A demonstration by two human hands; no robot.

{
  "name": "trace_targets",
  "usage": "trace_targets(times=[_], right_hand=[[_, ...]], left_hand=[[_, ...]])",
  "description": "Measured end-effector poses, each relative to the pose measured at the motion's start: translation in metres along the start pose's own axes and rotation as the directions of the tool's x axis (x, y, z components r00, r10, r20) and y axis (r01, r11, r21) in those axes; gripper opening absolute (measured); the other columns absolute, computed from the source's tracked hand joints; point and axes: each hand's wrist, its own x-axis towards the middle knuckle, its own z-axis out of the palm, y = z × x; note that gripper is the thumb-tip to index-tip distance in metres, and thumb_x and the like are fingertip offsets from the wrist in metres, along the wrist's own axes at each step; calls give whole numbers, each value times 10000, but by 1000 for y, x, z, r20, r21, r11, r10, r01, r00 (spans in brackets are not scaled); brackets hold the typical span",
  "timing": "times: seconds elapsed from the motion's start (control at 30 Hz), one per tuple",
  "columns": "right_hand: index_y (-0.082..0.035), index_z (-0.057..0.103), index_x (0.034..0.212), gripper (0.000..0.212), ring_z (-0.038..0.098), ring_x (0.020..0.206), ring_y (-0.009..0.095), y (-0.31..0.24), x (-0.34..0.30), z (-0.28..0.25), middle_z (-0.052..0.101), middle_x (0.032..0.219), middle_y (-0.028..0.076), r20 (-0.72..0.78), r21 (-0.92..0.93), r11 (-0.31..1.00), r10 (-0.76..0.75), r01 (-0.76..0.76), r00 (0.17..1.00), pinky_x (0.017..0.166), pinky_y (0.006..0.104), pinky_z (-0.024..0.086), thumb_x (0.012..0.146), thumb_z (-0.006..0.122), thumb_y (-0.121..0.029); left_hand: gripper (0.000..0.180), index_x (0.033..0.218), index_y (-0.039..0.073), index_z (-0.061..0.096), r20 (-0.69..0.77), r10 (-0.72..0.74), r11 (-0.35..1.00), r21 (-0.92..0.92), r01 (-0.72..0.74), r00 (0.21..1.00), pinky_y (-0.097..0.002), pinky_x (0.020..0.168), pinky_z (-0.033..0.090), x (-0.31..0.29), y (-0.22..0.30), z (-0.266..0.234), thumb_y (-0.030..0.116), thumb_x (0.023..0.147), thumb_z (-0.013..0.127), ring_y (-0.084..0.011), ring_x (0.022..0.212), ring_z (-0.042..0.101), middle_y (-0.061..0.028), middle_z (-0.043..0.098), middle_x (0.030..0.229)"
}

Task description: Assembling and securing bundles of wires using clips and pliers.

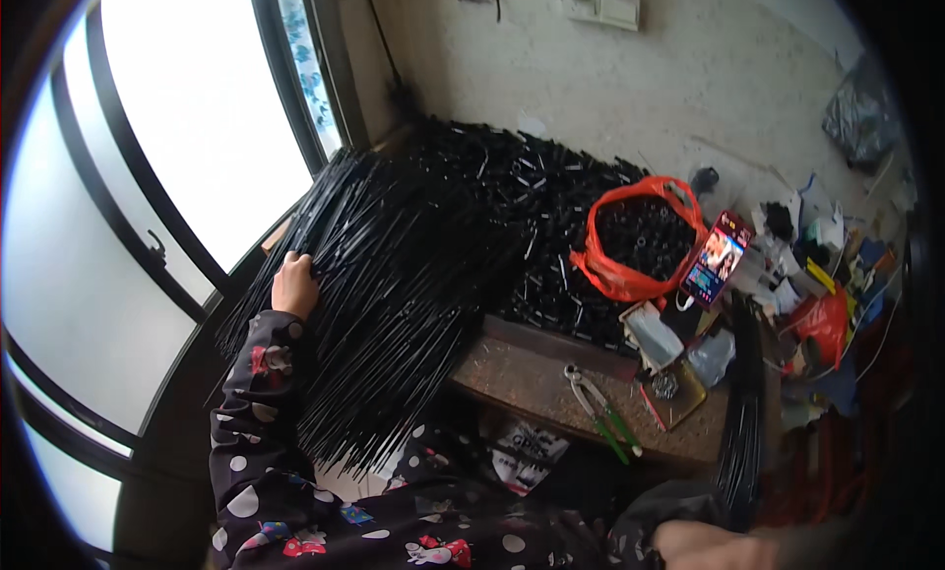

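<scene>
A large heap of long, thin black rods point(374, 275) lies at the left and hangs over the table's near edge. My left hand point(294, 285) rests at the left side of this heap, its fingers curled closed around some of the rods. At the lower right, my right hand point(714, 546) is smeared by motion and its fingers cannot be made out. Just above it, a smaller bundle of black rods point(740, 452) hangs over the table's right end. Short black tube pieces point(532, 176) are piled along the back of the table.
A red plastic bag point(602, 275) holds small black parts. Beside it a lit phone point(717, 260) leans upright. Green-handled pincers point(602, 412) lie on the wooden table point(522, 368). Mixed scraps and bags point(822, 314) crowd the right side. A bright window point(187, 107) stands at the left.
</scene>
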Motion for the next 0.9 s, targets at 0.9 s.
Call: trace_targets(times=[0.9], right_hand=[[-33, 611, 990, 261, 541, 994, 285, 32, -220, -23, 569, 1128, 97, -970, -236, -694, 120, -681, 213, 824, 365, 450, 730, 621, -62]], left_hand=[[250, 898, 3, 539, -110, -119, 62, -993, -104, 987, -400, 647, 464, 21, 336, -68, 197, 754, 605, -372, 766, 595, -214, 607, 780]])
